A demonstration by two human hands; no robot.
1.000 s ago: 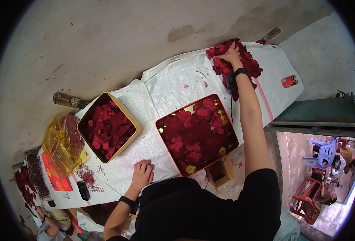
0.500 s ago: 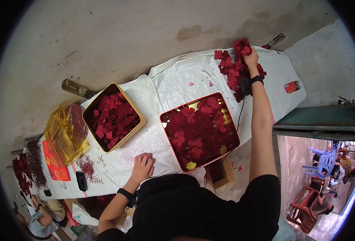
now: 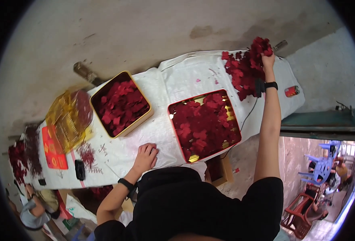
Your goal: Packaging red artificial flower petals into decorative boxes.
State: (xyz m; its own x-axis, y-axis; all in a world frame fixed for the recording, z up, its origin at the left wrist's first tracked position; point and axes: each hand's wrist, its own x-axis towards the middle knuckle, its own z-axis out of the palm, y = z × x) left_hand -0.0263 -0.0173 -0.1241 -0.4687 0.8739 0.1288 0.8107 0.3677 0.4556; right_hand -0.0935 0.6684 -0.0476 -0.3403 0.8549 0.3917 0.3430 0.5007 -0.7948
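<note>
My right hand [image 3: 268,61] reaches far out to the table's right end. Its fingers are closed around a bunch of dark red artificial flower petals [image 3: 262,46], lifted above a loose petal heap [image 3: 242,75]. Beside that wrist is a small black device [image 3: 259,86] with a cable. My left hand [image 3: 146,156] rests on the white sheet near the front edge, fingers loosely bent and holding nothing. Between the hands stands a red-rimmed square tin [image 3: 180,143] with a gold inside, filled with similar petals. Left of it is a deeper gold-rimmed tin [image 3: 142,117], also full of petals.
A white sheet [image 3: 161,136] covers the table. Yellow plastic bag [image 3: 67,124], red packet [image 3: 53,148], black case [image 3: 80,170] and thin dark red stems [image 3: 87,154] lie left. A drink can [image 3: 292,91] lies right. Another person's arm [image 3: 34,205] shows lower left.
My right hand has moved slightly right with its bunch of petals. The whole view has shifted a little. My left hand still rests on the sheet.
</note>
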